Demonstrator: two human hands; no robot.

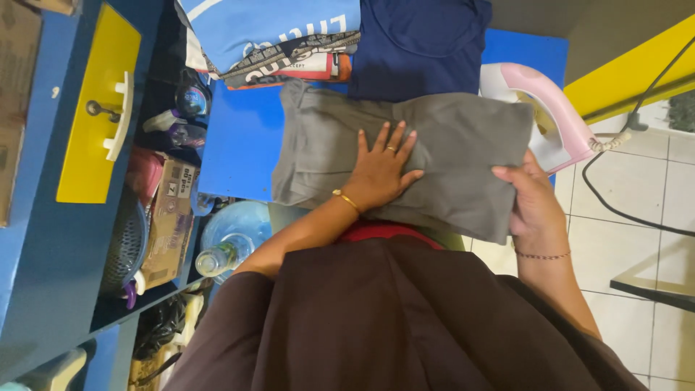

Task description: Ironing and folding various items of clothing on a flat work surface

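**A:** What does the head view show at the centre of the frame?

**B:** A folded grey garment [434, 156] lies on a blue worktop [239, 137]. The left hand [380, 170] rests flat on top of it, fingers spread, palm down, near the garment's middle. A gold bangle circles that wrist, and a ring sits on one finger.

**A:** And the other hand?

**B:** The right hand [536, 203] is at the garment's right edge, lower right of centre. Its fingers curl around the folded edge, gripping the cloth.

**A:** What surrounds the garment?

**B:** Just beyond it, at the upper right, a pink and white clothes iron [554, 116] stands with its cord trailing onto the tiled floor. At the top centre lies a dark navy garment [420, 43], touching the grey one's upper edge. To its left sits a light blue printed shirt [268, 29]. At the left of the frame, a yellow drawer front [94, 108] and a shelf with bottles and a cardboard box [170, 224].
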